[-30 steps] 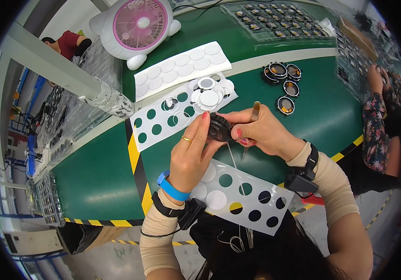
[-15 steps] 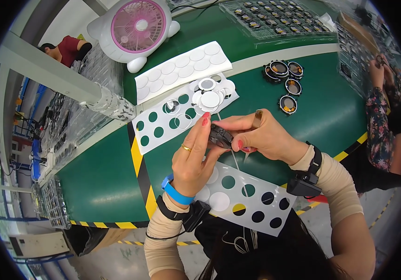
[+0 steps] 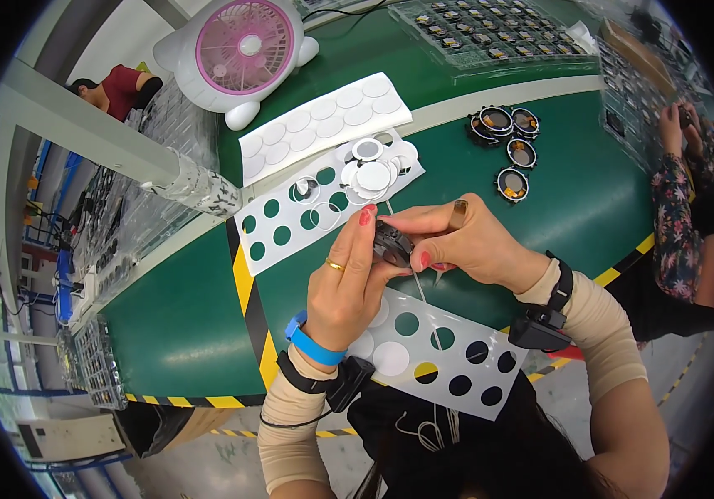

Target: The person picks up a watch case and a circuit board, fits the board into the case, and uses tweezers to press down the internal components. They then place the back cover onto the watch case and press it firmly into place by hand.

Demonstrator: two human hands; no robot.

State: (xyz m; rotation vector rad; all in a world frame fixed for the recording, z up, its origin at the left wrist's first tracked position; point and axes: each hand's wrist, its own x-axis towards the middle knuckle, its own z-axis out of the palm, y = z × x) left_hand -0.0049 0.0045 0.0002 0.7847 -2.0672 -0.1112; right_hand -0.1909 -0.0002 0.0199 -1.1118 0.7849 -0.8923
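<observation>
Over the green table, both my hands hold a dark round watch case (image 3: 392,244), tilted on its edge. My left hand (image 3: 347,283) grips its left side with fingers and thumb. On the other side, the thumb and forefinger of my right hand (image 3: 475,241) pinch its rim. A thin pointed tip (image 3: 439,281) shows under the right hand; its kind cannot be made out. Below lies a white sticker sheet (image 3: 440,370) with round cut-outs. Beyond the hands is a second cut-out sheet (image 3: 269,241), with a pile of white round stickers (image 3: 373,176) on it.
Several metal-rimmed watch cases (image 3: 513,183) sit at the right. A full sheet of round stickers (image 3: 298,129) lies behind, near a white and pink fan (image 3: 249,46). A clear tray of parts (image 3: 498,37) stands at the back. A metal post (image 3: 99,125) rises at left; a co-worker's arm (image 3: 673,216) is at right.
My hands keep their grip on the watch case and have barely shifted. At the right, the co-worker's hands have moved slightly.
</observation>
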